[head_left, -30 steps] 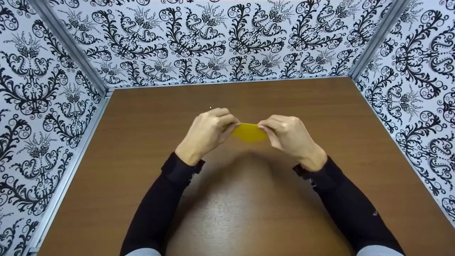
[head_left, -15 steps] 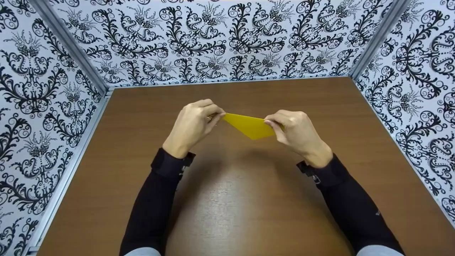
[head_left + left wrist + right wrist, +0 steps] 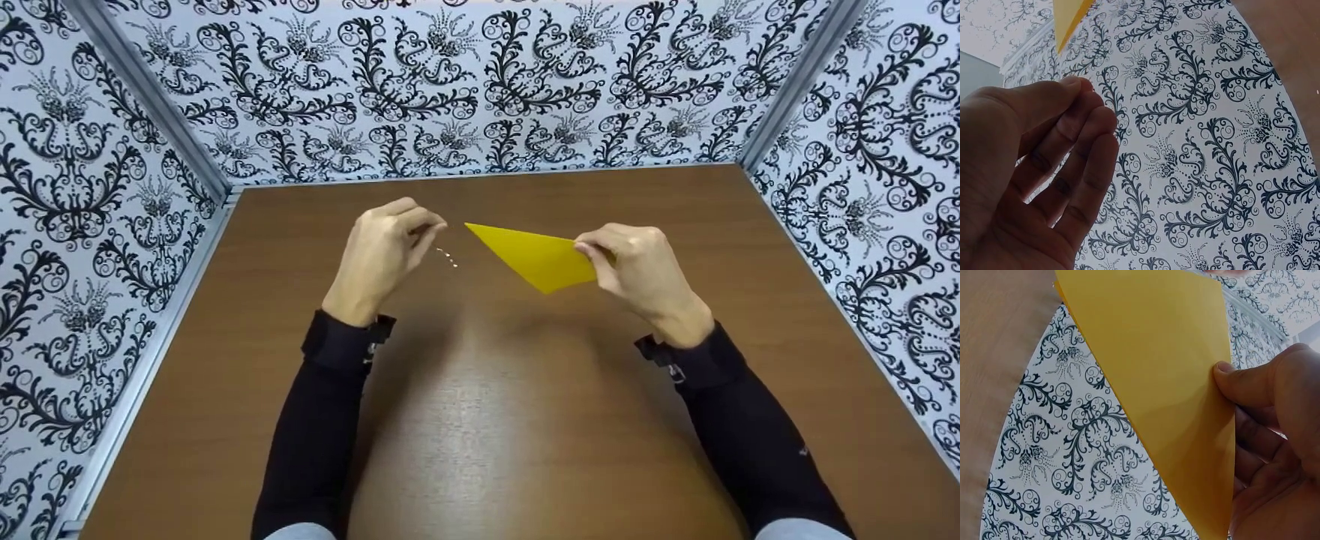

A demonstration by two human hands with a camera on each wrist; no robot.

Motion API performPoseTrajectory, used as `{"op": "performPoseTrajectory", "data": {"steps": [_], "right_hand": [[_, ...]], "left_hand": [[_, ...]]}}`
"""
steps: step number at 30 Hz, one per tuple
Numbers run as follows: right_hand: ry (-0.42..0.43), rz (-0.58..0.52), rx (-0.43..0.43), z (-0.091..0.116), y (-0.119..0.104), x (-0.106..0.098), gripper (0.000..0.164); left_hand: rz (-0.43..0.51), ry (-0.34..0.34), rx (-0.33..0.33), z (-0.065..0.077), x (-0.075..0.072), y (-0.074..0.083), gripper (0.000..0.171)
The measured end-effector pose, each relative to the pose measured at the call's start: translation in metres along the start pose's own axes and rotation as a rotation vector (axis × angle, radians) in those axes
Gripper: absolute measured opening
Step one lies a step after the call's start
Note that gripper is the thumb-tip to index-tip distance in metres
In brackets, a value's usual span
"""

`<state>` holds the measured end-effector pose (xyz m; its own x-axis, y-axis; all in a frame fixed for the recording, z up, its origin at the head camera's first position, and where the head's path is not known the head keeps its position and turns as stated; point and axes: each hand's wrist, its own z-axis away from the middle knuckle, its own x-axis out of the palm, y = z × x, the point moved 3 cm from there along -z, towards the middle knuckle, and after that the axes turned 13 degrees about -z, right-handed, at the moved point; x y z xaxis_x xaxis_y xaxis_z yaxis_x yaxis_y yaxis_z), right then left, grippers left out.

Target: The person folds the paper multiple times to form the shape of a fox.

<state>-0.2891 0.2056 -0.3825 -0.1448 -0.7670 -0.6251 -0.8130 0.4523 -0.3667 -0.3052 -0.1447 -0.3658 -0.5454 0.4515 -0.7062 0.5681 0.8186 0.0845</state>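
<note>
A yellow sheet of paper (image 3: 529, 259), folded into a pointed shape, is held above the table by my right hand (image 3: 645, 277). The right thumb (image 3: 1247, 382) presses on its near face, with the other fingers behind it. In the left wrist view the paper's tip (image 3: 1069, 25) shows two layers. My left hand (image 3: 382, 251) is a short way left of that tip, apart from it. Its thumb and fingertips meet, and I see nothing between them. Bright specks (image 3: 448, 257) show just below the left fingertips; whether they lie on the table I cannot tell.
A brown wooden table (image 3: 480, 450) lies beneath both hands. White walls with black scroll patterns (image 3: 487, 82) enclose its back and sides, with grey metal posts (image 3: 150, 90) at the corners. Both forearms wear black sleeves (image 3: 311, 442).
My hands have drawn apart, and more of the paper has come into view. The left hand has let go of the paper's tip and moved left and away. The right hand still holds it.
</note>
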Motion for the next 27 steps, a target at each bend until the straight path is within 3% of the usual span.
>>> {"op": "performPoseTrajectory", "data": {"steps": [9, 15, 18, 27], "right_hand": [[-0.024, -0.010, 0.004, 0.000, 0.002, 0.005, 0.008], [-0.049, -0.048, 0.031, 0.001, 0.001, 0.011, 0.007], [-0.072, -0.066, 0.055, 0.001, 0.001, 0.016, 0.008], [-0.125, -0.151, 0.108, 0.002, 0.000, 0.032, 0.009]], "left_hand": [[-0.020, 0.047, 0.000, -0.002, -0.001, 0.009, 0.006], [-0.034, 0.059, 0.049, -0.001, 0.003, 0.018, 0.015], [-0.051, 0.034, 0.082, 0.000, 0.009, 0.024, 0.020], [-0.050, -0.129, 0.129, 0.003, 0.025, 0.037, 0.022]]}}
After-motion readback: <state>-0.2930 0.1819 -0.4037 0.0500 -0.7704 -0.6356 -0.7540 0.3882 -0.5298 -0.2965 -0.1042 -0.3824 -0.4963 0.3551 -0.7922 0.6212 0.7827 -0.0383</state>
